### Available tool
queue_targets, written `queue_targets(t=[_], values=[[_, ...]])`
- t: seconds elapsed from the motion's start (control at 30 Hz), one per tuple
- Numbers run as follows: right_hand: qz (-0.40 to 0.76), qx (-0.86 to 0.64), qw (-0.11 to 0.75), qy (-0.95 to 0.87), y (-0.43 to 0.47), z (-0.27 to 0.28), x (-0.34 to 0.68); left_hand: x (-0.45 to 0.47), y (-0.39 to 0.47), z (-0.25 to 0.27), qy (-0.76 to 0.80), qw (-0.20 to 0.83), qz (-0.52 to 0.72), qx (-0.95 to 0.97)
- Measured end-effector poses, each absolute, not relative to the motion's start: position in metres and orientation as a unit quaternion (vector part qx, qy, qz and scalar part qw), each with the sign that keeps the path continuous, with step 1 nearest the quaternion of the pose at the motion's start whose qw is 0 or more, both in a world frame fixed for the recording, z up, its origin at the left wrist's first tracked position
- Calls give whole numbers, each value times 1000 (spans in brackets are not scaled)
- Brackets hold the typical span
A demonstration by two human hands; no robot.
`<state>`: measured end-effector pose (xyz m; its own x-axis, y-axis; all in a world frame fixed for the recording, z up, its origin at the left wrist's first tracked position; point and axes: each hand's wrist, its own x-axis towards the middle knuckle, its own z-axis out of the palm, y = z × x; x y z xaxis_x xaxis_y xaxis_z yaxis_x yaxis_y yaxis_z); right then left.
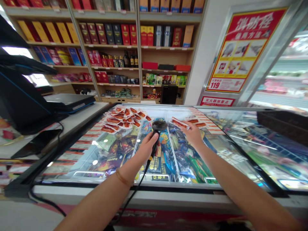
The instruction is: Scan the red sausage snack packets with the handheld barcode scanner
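My left hand [147, 148] is wrapped round the handle of a black barcode scanner [159, 125], whose head points away from me over the freezer's glass lid [96, 150]. A cable runs from the handle's bottom end down toward me. Further right, my right hand [192, 133] grips the near end of a clear-wrapped sausage packet [177, 122] with red-brown contents. Just beyond that hand, a few similar packets [201, 124] lie on the glass. Left of the scanner, a heap of sausage packets [127, 117] is spread over the lid.
Under the glass, wire baskets [173, 154] hold bagged frozen goods. On the left counter stand a scale [69, 99] and a dark screen device [21, 86]; a black cable [36, 179] hangs over the freezer's edge. A dark basket [284, 125] sits at right, and shelves of boxes [108, 33] line the back.
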<state>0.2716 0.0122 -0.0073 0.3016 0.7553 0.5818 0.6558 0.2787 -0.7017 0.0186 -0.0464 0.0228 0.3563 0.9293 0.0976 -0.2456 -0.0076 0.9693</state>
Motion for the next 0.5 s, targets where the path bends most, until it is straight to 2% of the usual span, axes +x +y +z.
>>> queue_targets(t=[0.17,0.3,0.5], values=[[47,-552,529,-643,59,27,212,-16,-43,60,381,593,576,413],[52,-554,520,-649,110,59,143,-74,-39,79,405,507,656,385],[90,-603,460,-646,171,56,56,-148,-48,82,459,424,690,366]])
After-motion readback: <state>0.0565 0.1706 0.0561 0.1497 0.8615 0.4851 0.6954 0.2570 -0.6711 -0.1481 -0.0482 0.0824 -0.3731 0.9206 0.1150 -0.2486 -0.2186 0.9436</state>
